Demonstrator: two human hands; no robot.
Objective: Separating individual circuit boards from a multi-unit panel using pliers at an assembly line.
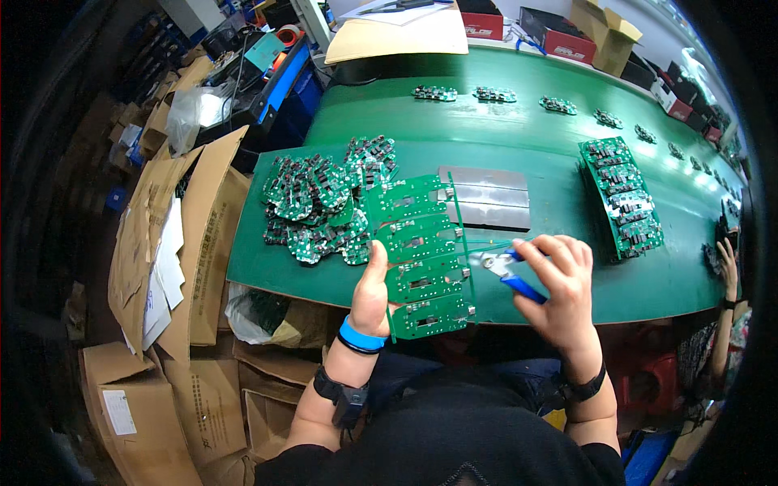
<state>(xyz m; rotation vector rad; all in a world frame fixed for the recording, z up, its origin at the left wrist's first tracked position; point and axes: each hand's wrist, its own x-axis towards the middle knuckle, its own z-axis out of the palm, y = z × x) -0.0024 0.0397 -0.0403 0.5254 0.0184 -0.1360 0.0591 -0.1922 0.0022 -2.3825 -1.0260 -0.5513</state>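
My left hand (371,293) grips the left edge of a green circuit board panel (421,268), thumb on top. The panel is made of several joined boards, with thin rails along its sides. In my right hand (564,285) is a pair of blue-handled cutting pliers (521,285), its metal head close to the panel's right rail. Whether the jaws touch the rail I cannot tell. Behind the panel lies a grey metal block (494,198) with grooves. A heap of loose circuit boards (312,194) sits to the left of the panel.
Stacked board panels (620,197) lie on the green table (559,304) at right. Small boards (494,95) stand in a row along the far belt. Open cardboard boxes (203,243) crowd the left side. Another person's hand (727,267) is at the right edge.
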